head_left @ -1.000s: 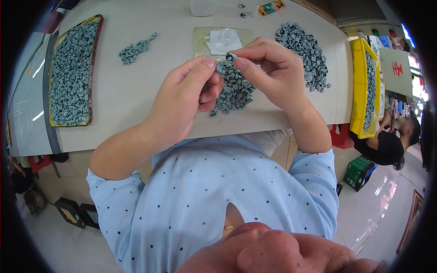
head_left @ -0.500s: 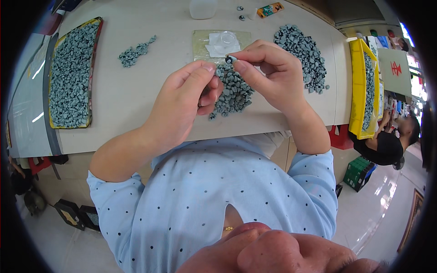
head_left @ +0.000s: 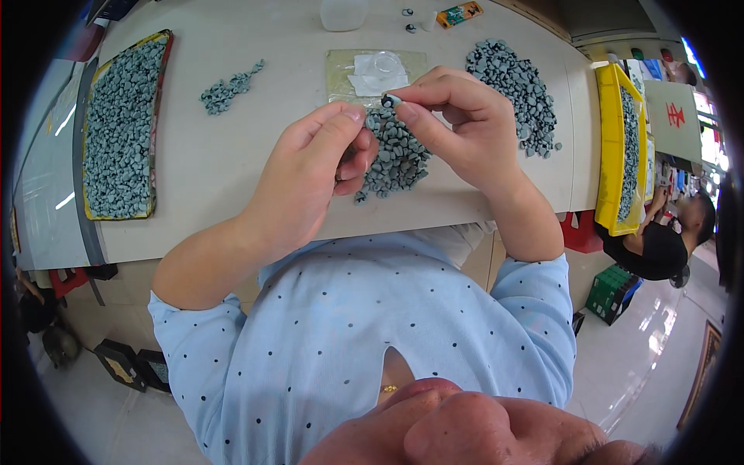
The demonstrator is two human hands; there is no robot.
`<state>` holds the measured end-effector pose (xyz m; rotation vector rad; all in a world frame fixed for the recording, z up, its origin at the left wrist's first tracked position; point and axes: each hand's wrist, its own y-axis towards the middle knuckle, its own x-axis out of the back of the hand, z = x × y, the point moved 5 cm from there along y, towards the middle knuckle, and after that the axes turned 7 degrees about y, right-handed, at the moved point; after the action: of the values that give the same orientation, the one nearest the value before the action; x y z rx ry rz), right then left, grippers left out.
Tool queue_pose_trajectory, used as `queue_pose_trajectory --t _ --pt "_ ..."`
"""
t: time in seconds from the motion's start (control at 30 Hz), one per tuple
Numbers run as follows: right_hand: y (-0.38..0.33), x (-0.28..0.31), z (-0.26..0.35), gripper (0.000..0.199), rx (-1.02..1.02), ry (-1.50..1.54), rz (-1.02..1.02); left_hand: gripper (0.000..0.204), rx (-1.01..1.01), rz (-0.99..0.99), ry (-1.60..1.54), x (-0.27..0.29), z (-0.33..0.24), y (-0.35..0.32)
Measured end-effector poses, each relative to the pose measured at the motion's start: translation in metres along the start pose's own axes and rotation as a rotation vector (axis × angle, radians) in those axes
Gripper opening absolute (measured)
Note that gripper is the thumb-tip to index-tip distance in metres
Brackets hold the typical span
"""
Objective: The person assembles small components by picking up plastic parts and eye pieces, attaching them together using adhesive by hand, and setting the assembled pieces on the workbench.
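Observation:
Between the thumb and forefinger of my right hand [head_left: 457, 116] is a small dark piece with a pale part [head_left: 390, 101]. My left hand [head_left: 322, 147] is closed with thumb and forefinger pinched together, close to the right fingertips; whatever it grips is too small to tell. Below and between the hands lies a pile of small grey-green pieces [head_left: 397, 163] on the table, partly hidden by the fingers. Just beyond the hands sits a yellowish flat pad [head_left: 339, 77] bearing white paper [head_left: 368, 84] and a small clear round dish [head_left: 385, 63].
A tray of grey-green pieces [head_left: 120, 132] stands left, with a small cluster [head_left: 230, 89] beside it. Right are a larger pile [head_left: 511, 93] and a yellow bin [head_left: 612, 155]. At the back are a white container [head_left: 344, 14] and an orange-green packet [head_left: 459, 15]. Another person [head_left: 659, 240] sits far right.
Hardly anything differs. Both hands keep their pinches in nearly the same place, and the dark piece stays in my right fingertips.

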<state>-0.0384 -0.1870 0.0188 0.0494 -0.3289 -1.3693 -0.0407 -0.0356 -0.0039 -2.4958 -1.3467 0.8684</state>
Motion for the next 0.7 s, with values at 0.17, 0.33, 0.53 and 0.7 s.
queue_pose_trajectory --t 0.17,0.33,0.53,0.7 --pt "0.0001 0.0 0.0 0.014 0.0 0.005 -0.009 0.023 0.007 0.0 -0.003 0.0003 0.0 -0.0002" --pt "0.0005 -0.0002 0.0001 0.014 0.008 0.003 -0.009 0.022 0.004 0.005 0.0 -0.0004 0.0 -0.0004" --pt "0.0005 -0.0016 0.0003 0.015 0.013 -0.013 0.035 0.022 0.01 0.0 -0.007 -0.001 0.0004 -0.0007" --pt "0.0 -0.0016 0.0014 0.015 0.034 -0.011 0.039 0.023 0.007 0.004 0.001 -0.0011 0.0002 -0.0008"
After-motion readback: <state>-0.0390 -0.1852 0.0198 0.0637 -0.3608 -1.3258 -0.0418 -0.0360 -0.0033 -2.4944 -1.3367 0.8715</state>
